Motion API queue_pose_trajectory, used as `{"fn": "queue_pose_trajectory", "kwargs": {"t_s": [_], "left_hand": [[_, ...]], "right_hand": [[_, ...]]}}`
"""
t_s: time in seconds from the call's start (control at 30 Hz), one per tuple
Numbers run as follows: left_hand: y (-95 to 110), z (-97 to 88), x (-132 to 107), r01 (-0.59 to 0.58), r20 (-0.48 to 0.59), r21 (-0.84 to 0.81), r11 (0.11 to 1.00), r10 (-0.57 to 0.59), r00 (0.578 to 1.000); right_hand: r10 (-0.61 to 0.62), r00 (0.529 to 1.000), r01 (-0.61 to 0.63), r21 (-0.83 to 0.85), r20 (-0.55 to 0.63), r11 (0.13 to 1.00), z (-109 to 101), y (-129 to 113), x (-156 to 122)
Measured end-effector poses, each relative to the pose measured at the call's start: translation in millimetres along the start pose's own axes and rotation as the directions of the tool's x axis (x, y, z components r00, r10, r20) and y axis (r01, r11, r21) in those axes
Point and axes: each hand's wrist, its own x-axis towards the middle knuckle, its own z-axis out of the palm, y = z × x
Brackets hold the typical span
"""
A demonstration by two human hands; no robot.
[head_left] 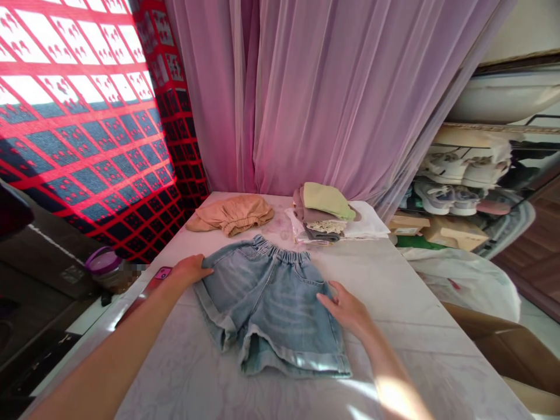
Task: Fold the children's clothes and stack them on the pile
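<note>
Blue denim shorts lie spread on the table, their elastic waistband away from me and the rolled leg cuffs towards me. My left hand grips their left side edge, thumb on top of the cloth and the other fingers mostly hidden. At the right side edge, just below the pocket, my right hand pinches the denim between thumb and fingers. The left leg opening is bunched, while the right leg lies flatter.
Beyond the shorts lie a crumpled orange-brown garment and a stack of folded clothes on the marble-patterned table. A phone lies by my left forearm. Purple curtains hang behind; a shoe rack stands right.
</note>
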Motion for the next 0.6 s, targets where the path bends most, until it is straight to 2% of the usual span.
{"fn": "queue_pose_trajectory", "kwargs": {"t_s": [0.2, 0.3, 0.37, 0.43, 0.5, 0.6], "left_hand": [[2.0, -10.5, -1.2, 0.007, -0.152, -0.014, 1.000, -0.009, 0.988], [10.4, -5.8, -14.5, -0.014, -0.215, -0.012, 1.000, 0.011, 0.977], [20.9, 3.5, -32.0, -0.111, -0.280, -0.066, 0.992, 0.089, 0.956], [32.8, 16.1, -53.9, -0.283, -0.334, -0.189, 0.940, 0.210, 0.919], [40.9, 28.8, -76.1, -0.433, -0.300, -0.345, 0.833, 0.339, 0.892], [38.9, 42.1, -101.9, -0.467, -0.138, -0.540, 0.700, 0.473, 0.870]], "right_hand": [[-0.023, 0.999, 0.028, 0.126, -0.038, 0.992, 12.4, 17.6, -11.7], [-0.033, 0.999, 0.039, 0.179, -0.039, 0.983, 13.9, 22.2, -14.7], [-0.042, 0.999, 0.047, 0.179, -0.030, 0.983, 14.1, 23.1, -16.7], [-0.053, 0.998, 0.059, 0.175, -0.034, 0.983, 14.8, 23.9, -17.7], [-0.061, 0.997, 0.069, 0.194, -0.049, 0.979, 16.7, 25.6, -17.6], [-0.044, 0.994, 0.067, 0.233, -0.103, 0.970, 20.8, 28.4, -17.8]]}}
